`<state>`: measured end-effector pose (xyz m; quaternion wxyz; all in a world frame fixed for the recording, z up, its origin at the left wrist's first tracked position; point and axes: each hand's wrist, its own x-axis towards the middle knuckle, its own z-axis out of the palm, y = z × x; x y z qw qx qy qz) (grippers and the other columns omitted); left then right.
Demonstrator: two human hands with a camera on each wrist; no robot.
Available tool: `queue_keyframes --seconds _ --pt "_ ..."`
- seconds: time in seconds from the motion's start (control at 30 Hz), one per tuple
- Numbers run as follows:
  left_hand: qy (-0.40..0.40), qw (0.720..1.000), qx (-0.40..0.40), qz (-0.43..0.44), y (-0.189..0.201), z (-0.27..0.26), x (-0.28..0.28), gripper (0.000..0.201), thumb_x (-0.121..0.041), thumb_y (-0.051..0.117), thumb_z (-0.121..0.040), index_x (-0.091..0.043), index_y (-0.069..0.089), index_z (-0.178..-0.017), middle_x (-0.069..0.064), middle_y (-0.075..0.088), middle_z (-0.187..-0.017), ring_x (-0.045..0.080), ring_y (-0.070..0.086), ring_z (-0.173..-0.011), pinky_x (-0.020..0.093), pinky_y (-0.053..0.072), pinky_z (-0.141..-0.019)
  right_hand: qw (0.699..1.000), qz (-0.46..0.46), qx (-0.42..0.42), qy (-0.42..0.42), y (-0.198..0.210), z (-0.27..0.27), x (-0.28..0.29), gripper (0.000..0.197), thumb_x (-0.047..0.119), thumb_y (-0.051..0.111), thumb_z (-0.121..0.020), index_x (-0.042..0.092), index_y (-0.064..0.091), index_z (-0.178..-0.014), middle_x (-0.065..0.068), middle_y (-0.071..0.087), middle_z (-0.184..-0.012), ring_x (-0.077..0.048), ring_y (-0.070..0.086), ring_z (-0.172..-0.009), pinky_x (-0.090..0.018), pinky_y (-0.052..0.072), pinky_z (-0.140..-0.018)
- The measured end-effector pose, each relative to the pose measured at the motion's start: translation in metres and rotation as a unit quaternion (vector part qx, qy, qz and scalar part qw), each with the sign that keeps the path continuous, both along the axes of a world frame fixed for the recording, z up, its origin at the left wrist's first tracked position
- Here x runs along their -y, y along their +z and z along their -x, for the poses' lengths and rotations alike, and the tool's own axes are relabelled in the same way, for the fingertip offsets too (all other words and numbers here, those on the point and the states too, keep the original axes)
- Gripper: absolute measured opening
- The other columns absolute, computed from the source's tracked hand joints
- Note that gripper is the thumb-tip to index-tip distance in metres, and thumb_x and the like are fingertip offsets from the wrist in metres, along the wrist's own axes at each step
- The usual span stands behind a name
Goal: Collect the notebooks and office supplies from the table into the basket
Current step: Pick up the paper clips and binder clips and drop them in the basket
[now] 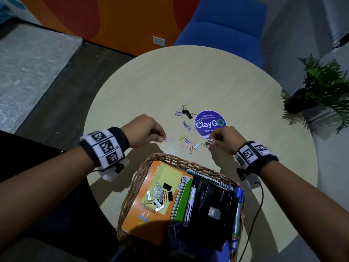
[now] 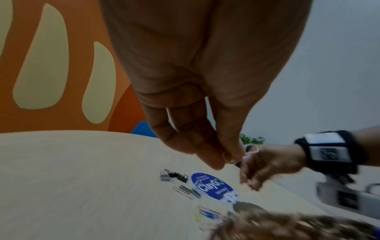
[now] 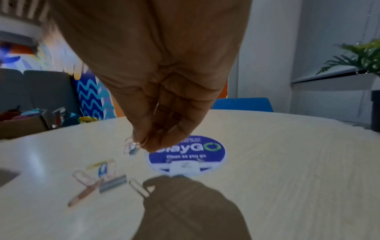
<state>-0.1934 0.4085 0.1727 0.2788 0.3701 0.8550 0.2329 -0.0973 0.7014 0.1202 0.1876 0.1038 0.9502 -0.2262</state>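
A wicker basket at the table's near edge holds an orange spiral notebook, a green notebook, a black item, markers and loose clips. Coloured paper clips and binder clips lie scattered on the table beyond it. My left hand hovers left of the scatter and pinches a pink paper clip. Right of the scatter, my right hand pinches a paper clip and a small silver clip just above the table.
The round beige table bears a purple ClayGo sticker. A blue chair stands behind the table and a potted fern to the right. A black cable trails over the near right edge.
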Motion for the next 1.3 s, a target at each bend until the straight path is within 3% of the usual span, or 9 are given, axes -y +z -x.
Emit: queue_keyframes --seconds 0.17,0.33,0.47,0.6,0.73,0.87,1.0,1.13,1.3 --pt "-0.074 0.996 0.048 0.007 -0.010 -0.051 0.024 0.016 -0.023 0.065 -0.086 -0.019 0.076 -0.098 -0.004 0.076 -0.096 0.008 0.068 -0.086 0.020 0.049 -0.080 0.997 0.065 -0.030 0.004 0.031 -0.002 0.018 0.019 -0.001 0.063 -0.085 0.007 0.074 -0.097 -0.007 0.072 -0.091 -0.016 0.064 -0.080 -0.027 0.049 -0.086" --pt "-0.079 0.996 0.015 0.039 -0.019 -0.066 0.040 0.023 -0.023 0.054 -0.094 -0.019 0.071 -0.109 -0.003 0.072 -0.110 0.013 0.065 -0.099 0.022 0.047 -0.085 0.986 0.161 -0.021 0.026 0.046 -0.012 0.064 0.018 0.001 0.063 -0.086 0.010 0.075 -0.096 0.005 0.069 -0.083 0.008 0.062 -0.067 -0.019 0.048 -0.076" --pt "0.002 0.999 -0.034 0.003 -0.016 -0.047 0.048 0.022 -0.018 0.053 -0.094 -0.019 0.070 -0.108 -0.001 0.072 -0.108 0.017 0.064 -0.100 0.031 0.049 -0.087 0.976 0.197 0.013 0.097 0.050 -0.025 0.105 0.017 0.005 0.065 -0.083 0.016 0.077 -0.089 -0.002 0.076 -0.087 -0.005 0.066 -0.078 -0.019 0.050 -0.078" --pt "0.048 0.997 -0.066 0.013 -0.021 -0.024 0.046 0.022 -0.023 0.052 -0.093 -0.022 0.069 -0.107 -0.003 0.072 -0.107 0.018 0.064 -0.099 0.035 0.050 -0.087 0.954 0.253 0.063 0.148 0.053 -0.034 0.126 0.018 0.005 0.065 -0.085 0.012 0.076 -0.098 -0.007 0.076 -0.092 -0.013 0.069 -0.083 -0.022 0.053 -0.078" --pt "0.055 0.991 -0.108 0.058 -0.027 -0.001 0.024 0.022 -0.027 0.053 -0.093 -0.022 0.067 -0.109 -0.002 0.068 -0.111 0.020 0.061 -0.102 0.037 0.050 -0.085 0.979 0.183 0.007 0.095 0.044 -0.016 0.097 0.020 0.012 0.063 -0.088 0.018 0.072 -0.105 0.001 0.072 -0.100 -0.012 0.066 -0.091 -0.033 0.053 -0.090" --pt "0.008 0.986 -0.138 0.095 -0.039 0.022 -0.022 0.024 -0.027 0.051 -0.093 -0.023 0.064 -0.113 0.000 0.060 -0.121 0.022 0.058 -0.109 0.037 0.049 -0.084 0.997 0.060 -0.043 -0.007 0.022 0.025 0.045 0.021 0.009 0.060 -0.088 0.012 0.070 -0.106 -0.006 0.072 -0.105 -0.017 0.063 -0.091 -0.041 0.052 -0.093" --pt "-0.001 0.985 -0.123 0.122 -0.061 0.040 -0.068 0.024 -0.029 0.054 -0.092 -0.020 0.064 -0.112 0.003 0.059 -0.120 0.024 0.057 -0.109 0.037 0.051 -0.084 0.998 -0.070 0.006 0.007 -0.003 0.058 0.021 0.029 0.006 0.055 -0.087 0.014 0.068 -0.111 -0.012 0.069 -0.112 -0.030 0.063 -0.102 -0.040 0.053 -0.089" --pt "0.067 0.986 -0.090 0.123 -0.088 0.051 -0.097 0.023 -0.030 0.058 -0.088 -0.015 0.064 -0.104 0.008 0.060 -0.111 0.030 0.059 -0.102 0.037 0.051 -0.083 0.995 -0.090 0.007 0.049 -0.024 0.075 0.016 0.047 0.002 0.058 -0.084 0.016 0.057 -0.128 -0.008 0.055 -0.135 -0.028 0.053 -0.121 -0.038 0.046 -0.099" --pt "0.086 0.986 -0.094 0.107 -0.109 0.053 -0.109 0.016 -0.026 0.059 -0.087 -0.021 0.058 -0.102 0.003 0.058 -0.107 0.028 0.059 -0.096 0.036 0.050 -0.078 0.992 -0.116 0.003 0.054 -0.045 0.077 0.011 0.033 0.006 0.062 -0.084 0.017 0.067 -0.114 -0.005 0.055 -0.129 -0.027 0.057 -0.112 -0.032 0.046 -0.078"
